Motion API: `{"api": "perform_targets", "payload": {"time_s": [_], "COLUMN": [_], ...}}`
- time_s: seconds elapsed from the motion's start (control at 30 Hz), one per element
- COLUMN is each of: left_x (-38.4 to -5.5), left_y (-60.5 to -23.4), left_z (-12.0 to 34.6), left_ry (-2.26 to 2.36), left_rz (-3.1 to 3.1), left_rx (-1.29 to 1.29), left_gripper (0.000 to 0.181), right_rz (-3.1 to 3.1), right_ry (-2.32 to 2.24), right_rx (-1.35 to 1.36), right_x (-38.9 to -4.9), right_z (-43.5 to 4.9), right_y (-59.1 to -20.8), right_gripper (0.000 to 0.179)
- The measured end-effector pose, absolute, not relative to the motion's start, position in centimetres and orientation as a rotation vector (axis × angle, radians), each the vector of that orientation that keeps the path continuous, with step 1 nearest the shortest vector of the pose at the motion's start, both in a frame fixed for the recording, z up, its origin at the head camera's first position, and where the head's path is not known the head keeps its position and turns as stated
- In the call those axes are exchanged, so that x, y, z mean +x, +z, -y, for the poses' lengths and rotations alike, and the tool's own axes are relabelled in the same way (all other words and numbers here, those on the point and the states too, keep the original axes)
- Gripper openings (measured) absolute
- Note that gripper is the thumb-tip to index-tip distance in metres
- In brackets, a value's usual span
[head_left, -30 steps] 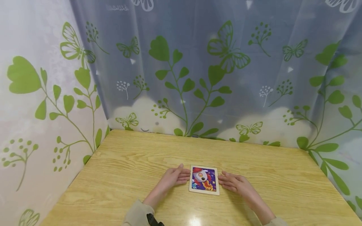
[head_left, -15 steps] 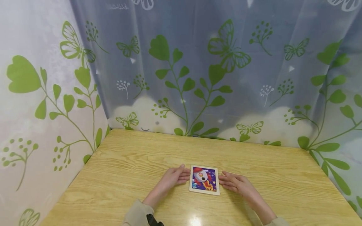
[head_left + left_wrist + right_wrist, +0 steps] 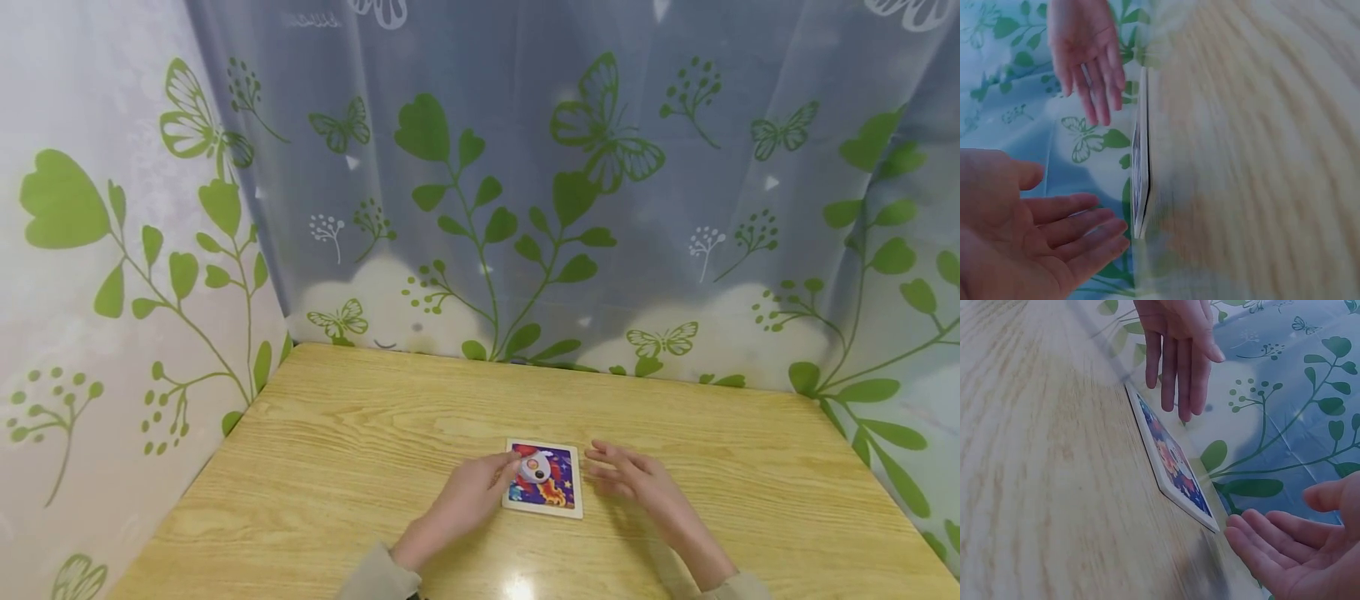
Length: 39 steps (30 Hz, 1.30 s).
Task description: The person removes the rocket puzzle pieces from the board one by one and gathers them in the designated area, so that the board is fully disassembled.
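A thin square picture board (image 3: 552, 481) with a pale wooden border lies flat on the table. Its print shows a white and red cartoon rocket with flames on purple. My left hand (image 3: 474, 493) is at the board's left side, fingertips overlapping that edge in the head view. In the left wrist view this hand (image 3: 1041, 234) has its fingers extended and its palm showing, holding nothing. My right hand (image 3: 637, 479) hovers just off the right edge, fingers spread and slightly bent. The right wrist view shows that hand (image 3: 1300, 540) empty, fingertips close to the board's near corner.
The wood-grain table (image 3: 360, 417) extends around the board on all sides. Behind it hangs a blue-grey curtain (image 3: 495, 167) printed with green leaves and butterflies. A pale patterned curtain (image 3: 112, 333) borders the left side.
My left hand has turned and shifted right, over the board's left edge. My right hand has loosened and drawn slightly off the right edge. The board has stayed put.
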State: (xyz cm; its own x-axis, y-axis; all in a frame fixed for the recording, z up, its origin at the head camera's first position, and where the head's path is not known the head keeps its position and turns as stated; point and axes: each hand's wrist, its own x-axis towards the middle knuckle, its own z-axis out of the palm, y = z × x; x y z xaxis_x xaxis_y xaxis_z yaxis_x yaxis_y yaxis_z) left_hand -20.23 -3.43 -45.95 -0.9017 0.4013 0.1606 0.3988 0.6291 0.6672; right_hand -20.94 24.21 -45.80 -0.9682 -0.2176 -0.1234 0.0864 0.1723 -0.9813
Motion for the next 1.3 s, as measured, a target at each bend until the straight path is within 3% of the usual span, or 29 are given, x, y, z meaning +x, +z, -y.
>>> {"api": "perform_targets", "payload": {"time_s": [0.3, 0.47, 0.7, 1.3], "left_x": [-18.9, -18.3, -18.1, -18.3], "left_y": [-46.0, -46.0, -46.0, -45.7], "left_z": [2.5, 2.3, 2.3, 2.7], "left_ry": [0.453, 0.246, 0.185, 0.173], "left_rz": [-2.943, -2.885, -2.842, -2.797], "left_rx": [0.991, 1.003, 0.995, 1.034], "left_gripper": [0.055, 0.061, 0.062, 0.066], "right_rz": [-2.338, -2.444, -2.496, -2.741], "right_ry": [-1.864, -1.747, -1.488, -0.919], "right_rx": [-0.162, -0.33, -0.605, -0.828], "right_x": [-22.9, -24.5, -26.8, -29.5], "right_z": [-22.9, -22.0, -20.6, -16.4], "right_y": [-45.0, -44.9, -45.2, -45.5], "right_gripper": [0.056, 0.05, 0.043, 0.032]}}
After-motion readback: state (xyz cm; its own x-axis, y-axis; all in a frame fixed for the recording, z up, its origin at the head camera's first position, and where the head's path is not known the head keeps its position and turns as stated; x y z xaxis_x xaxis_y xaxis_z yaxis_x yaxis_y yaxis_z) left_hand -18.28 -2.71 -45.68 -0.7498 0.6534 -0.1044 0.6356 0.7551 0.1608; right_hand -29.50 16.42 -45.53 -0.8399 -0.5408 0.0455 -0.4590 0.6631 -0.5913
